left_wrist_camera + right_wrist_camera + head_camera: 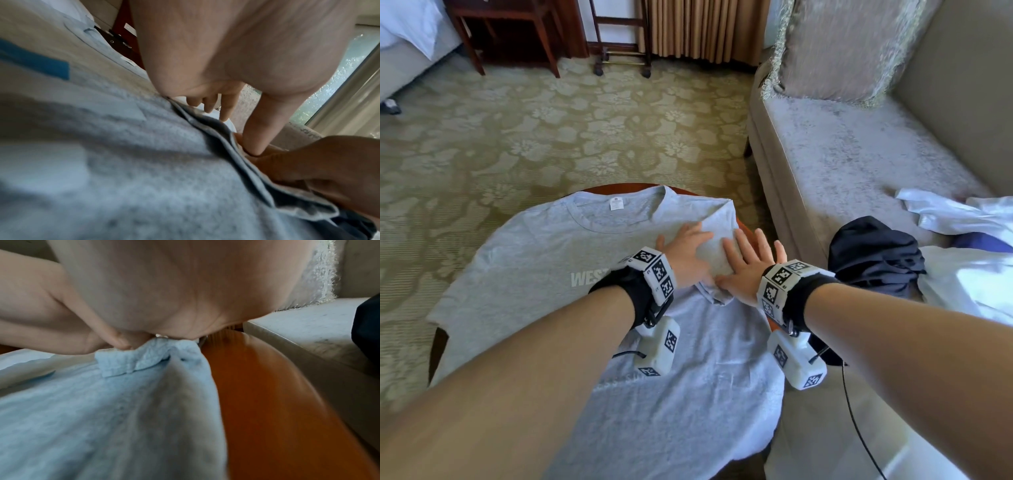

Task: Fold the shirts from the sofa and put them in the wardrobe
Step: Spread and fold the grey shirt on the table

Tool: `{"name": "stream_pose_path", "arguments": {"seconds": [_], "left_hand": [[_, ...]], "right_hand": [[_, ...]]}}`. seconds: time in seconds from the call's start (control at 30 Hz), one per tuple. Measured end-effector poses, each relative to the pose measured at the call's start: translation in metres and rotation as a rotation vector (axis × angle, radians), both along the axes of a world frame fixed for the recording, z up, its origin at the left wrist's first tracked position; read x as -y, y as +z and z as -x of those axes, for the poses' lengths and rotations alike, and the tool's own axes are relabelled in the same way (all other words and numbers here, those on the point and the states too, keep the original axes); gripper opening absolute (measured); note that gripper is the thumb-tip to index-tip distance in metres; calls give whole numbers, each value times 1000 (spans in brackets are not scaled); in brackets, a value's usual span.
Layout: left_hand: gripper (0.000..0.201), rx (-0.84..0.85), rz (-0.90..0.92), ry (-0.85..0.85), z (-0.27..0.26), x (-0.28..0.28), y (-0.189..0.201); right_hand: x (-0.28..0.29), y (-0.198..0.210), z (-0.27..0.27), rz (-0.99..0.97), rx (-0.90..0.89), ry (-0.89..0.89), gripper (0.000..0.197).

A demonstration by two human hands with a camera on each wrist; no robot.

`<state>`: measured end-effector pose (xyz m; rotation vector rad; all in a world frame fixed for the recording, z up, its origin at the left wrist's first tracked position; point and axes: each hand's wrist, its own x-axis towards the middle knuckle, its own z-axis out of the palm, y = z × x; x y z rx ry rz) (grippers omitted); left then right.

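A light grey T-shirt (pixel 544 260) lies spread on a round wooden table (pixel 616 187), collar away from me, white lettering on the chest. Its right sleeve (pixel 714 246) is folded inward over the body. My left hand (pixel 690 251) lies flat on that folded sleeve with fingers straight. My right hand (pixel 748 263) presses flat beside it at the shirt's right edge, fingers spread. In the left wrist view the grey cloth (pixel 123 170) fills the frame under my fingers (pixel 226 107). The right wrist view shows the sleeve hem (pixel 131 360) bunched under my palm, bare table (pixel 267 402) beside it.
A beige sofa (pixel 859 164) stands right of the table with a fringed cushion (pixel 842 48). On its seat lie a dark navy garment (pixel 873 253) and white shirts (pixel 962 216). Patterned carpet (pixel 551 130) stretches ahead; a wooden chair (pixel 510 34) and luggage rack (pixel 619 41) stand far back.
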<state>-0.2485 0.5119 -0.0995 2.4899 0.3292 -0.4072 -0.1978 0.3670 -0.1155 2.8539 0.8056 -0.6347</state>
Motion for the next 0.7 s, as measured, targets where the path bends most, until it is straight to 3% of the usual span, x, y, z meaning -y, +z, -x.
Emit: {"name": "stream_pose_path", "arguments": {"seconds": [0.17,0.27,0.33,0.4,0.43,0.6,0.7], "left_hand": [[88,-60,43,53,33,-39,14],[82,2,147,276,63,-77,24],[60,72,200,492,85,-104,31],[20,136,162,680,110,-133,35],[18,169,162,764,123,-149,36],[77,64,223,1060,194,-209,24],[56,17,406,1048,227,-227,4]], "right_hand": [[-24,15,12,-173,91,-131,82],[-53,30,34,-245,68,-220,73],[-80,36,51,-256,44,-228,78],[-110,41,69,-284,22,-194,80],[-125,42,79,-301,14,-168,81],[-197,49,131,-324,-55,-8,71],[-232,42,159,-302,-116,93,67]]}}
